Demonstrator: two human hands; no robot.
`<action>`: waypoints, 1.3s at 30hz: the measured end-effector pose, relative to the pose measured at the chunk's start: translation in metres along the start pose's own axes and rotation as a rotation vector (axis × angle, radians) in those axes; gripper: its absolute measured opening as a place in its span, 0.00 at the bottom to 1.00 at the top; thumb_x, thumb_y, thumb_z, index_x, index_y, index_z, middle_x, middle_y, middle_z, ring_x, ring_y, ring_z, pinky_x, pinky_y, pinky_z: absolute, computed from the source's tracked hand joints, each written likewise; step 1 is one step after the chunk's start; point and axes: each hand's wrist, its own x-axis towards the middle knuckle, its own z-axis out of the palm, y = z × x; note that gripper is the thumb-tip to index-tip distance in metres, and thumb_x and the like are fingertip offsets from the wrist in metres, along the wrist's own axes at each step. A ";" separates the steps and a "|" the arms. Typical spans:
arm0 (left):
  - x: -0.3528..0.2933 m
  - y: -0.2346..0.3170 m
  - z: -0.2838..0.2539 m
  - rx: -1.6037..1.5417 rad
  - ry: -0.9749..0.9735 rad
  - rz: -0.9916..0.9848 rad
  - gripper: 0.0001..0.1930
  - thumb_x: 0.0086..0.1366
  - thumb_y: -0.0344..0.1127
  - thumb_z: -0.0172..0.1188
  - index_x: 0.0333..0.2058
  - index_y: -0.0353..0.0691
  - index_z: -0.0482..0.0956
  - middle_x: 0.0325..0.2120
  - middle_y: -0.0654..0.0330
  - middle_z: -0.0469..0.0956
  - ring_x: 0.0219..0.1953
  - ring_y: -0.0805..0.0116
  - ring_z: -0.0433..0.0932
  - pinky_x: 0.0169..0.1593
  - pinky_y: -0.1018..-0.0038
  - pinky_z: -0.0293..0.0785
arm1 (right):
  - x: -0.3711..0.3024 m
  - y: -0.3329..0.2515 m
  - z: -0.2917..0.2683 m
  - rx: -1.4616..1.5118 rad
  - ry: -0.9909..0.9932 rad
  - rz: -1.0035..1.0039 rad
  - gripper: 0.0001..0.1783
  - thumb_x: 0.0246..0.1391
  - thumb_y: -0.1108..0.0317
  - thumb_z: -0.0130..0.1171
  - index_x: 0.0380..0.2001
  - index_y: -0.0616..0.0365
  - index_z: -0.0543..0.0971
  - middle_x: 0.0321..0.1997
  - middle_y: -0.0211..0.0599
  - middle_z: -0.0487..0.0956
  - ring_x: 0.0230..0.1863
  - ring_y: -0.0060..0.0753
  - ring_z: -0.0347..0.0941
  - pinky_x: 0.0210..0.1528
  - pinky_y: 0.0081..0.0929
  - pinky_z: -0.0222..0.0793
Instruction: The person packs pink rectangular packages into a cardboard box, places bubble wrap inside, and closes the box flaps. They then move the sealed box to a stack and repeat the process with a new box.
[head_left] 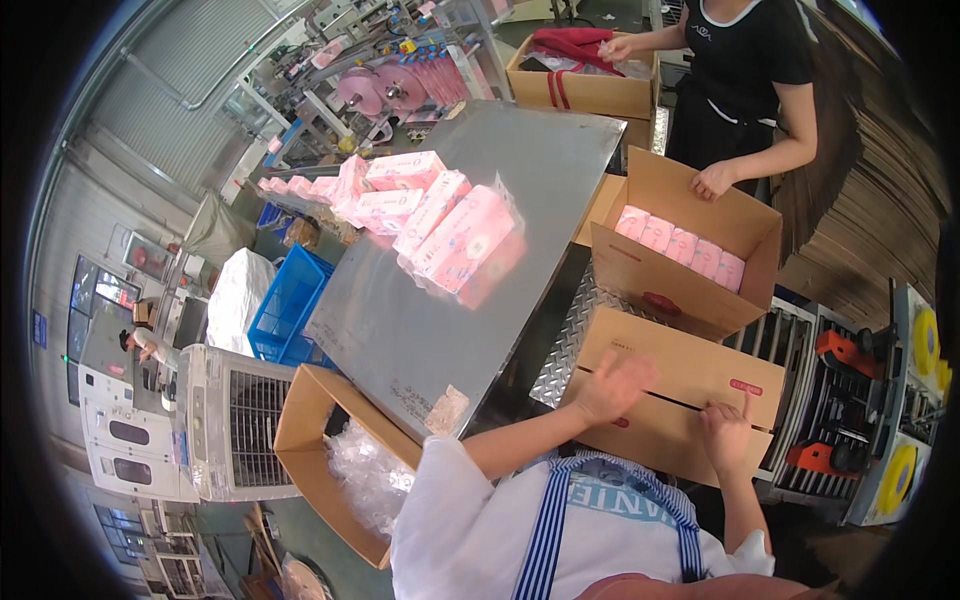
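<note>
One left hand, blurred and released, spread wide over the upper flap of a brown box, holding nothing visible; contact or hover, cannot tell. One right hand, partly curled, forefinger raised, by the seam toward the right end of the same box; pinching or merely resting, cannot tell. Location of the box: just right of the metal table, near its closest end.

Possible trouble, as a guess: flaps springing up or settling unevenly, from pressure on one side only or overfull contents beneath; a fingertip caught in the seam, from pushing too close to the edge; cardboard creasing, from a hard shove.

Looks of the box: plain brown cardboard, flaps nearly meeting, a narrow dark gap between them, small red printed patches on top.

Farther out: right of the table, an open box of pink packs, with a co-worker's hand at its far edge; on the table, more pink packs in a cluster; left of the table, a blue crate and a carton of clear plastic.
</note>
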 end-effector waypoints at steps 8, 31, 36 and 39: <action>-0.070 -0.164 0.008 -0.377 -0.535 -1.262 0.37 0.67 0.60 0.37 0.66 0.43 0.45 0.69 0.56 0.38 0.70 0.57 0.37 0.64 0.39 0.38 | -0.077 0.074 0.141 0.813 -0.369 1.402 0.33 0.62 0.41 0.41 0.44 0.65 0.75 0.40 0.44 0.77 0.40 0.38 0.72 0.45 0.29 0.67; -0.015 -0.125 -0.055 -0.826 -0.581 -1.028 0.34 0.60 0.58 0.54 0.60 0.45 0.63 0.51 0.52 0.73 0.52 0.54 0.73 0.52 0.62 0.69 | 0.020 -0.008 -0.030 -0.101 0.090 0.450 0.47 0.41 0.70 0.66 0.65 0.56 0.54 0.65 0.45 0.60 0.64 0.46 0.59 0.64 0.46 0.51; -0.083 -0.056 0.006 -0.957 -0.463 -0.969 0.27 0.61 0.47 0.57 0.54 0.38 0.68 0.42 0.53 0.79 0.42 0.55 0.79 0.47 0.62 0.73 | -0.039 0.101 0.016 0.156 -0.248 1.022 0.35 0.54 0.72 0.53 0.64 0.53 0.53 0.47 0.55 0.76 0.51 0.55 0.72 0.49 0.43 0.69; -0.090 -0.093 0.033 -1.422 -0.379 -1.238 0.24 0.61 0.41 0.58 0.53 0.37 0.69 0.39 0.50 0.79 0.43 0.62 0.78 0.49 0.66 0.72 | -0.098 0.179 0.063 0.436 0.186 0.703 0.23 0.56 0.71 0.52 0.55 0.59 0.67 0.48 0.54 0.76 0.49 0.54 0.73 0.51 0.39 0.67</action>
